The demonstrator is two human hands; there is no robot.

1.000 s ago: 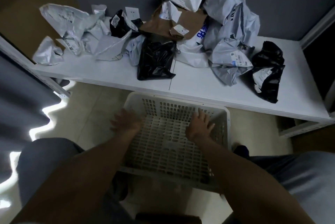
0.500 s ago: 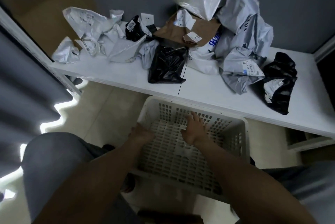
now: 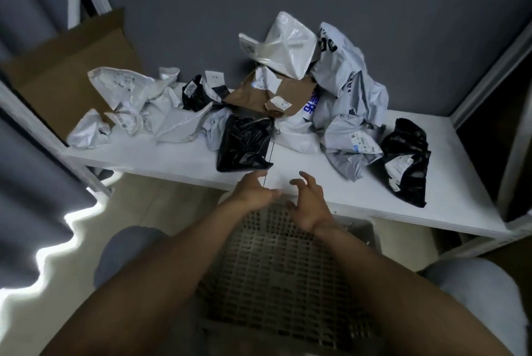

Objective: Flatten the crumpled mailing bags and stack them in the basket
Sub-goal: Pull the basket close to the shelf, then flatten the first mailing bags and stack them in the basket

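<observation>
Hands are seen in the head view: left hand (image 3: 253,191) and right hand (image 3: 308,203) above the front edge of the desk (image 3: 178,159), fingers (image 3: 308,180) apart, nothing held. Crumpled bags (image 3: 339,113) are heaped toward the back edge; the basket (image 3: 273,263) stands below the front edge. Neighbouring bags could be dragged off if the black bag (image 3: 244,144) is snatched.

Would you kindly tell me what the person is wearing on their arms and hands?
Nothing that shows: no sleeves come into view, and neither the left hand nor the right hand wears a glove, watch or ring that I can see.
</observation>
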